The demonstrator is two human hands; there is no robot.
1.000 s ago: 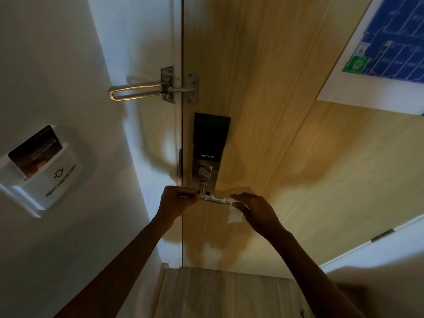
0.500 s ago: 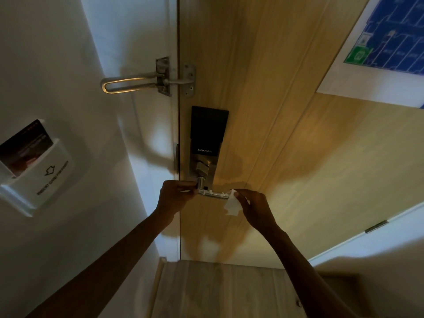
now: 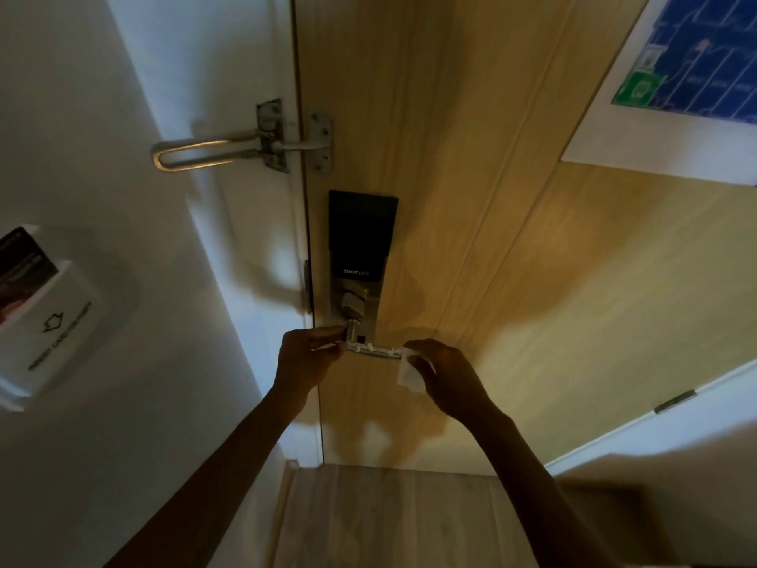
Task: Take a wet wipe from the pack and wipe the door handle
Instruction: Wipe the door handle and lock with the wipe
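Observation:
A silver lever door handle (image 3: 375, 349) sticks out below the black smart lock panel (image 3: 362, 227) on the wooden door (image 3: 471, 198). My left hand (image 3: 305, 358) pinches the handle's left end near the spindle. My right hand (image 3: 444, 377) is at the handle's right tip and holds a small white wet wipe (image 3: 409, 375), which hangs just below the tip. The wipe pack is not in sight.
A metal swing-bar door guard (image 3: 245, 147) spans the frame and door above the lock. A white key-card holder (image 3: 45, 317) with a card in it sits on the left wall. A blue evacuation plan (image 3: 696, 67) hangs on the door, upper right. Wooden floor (image 3: 389, 518) lies below.
My right hand has slid with the wipe slightly right and down along the handle's tip. The left hand stays on the handle's left end. The camera view shifted a little.

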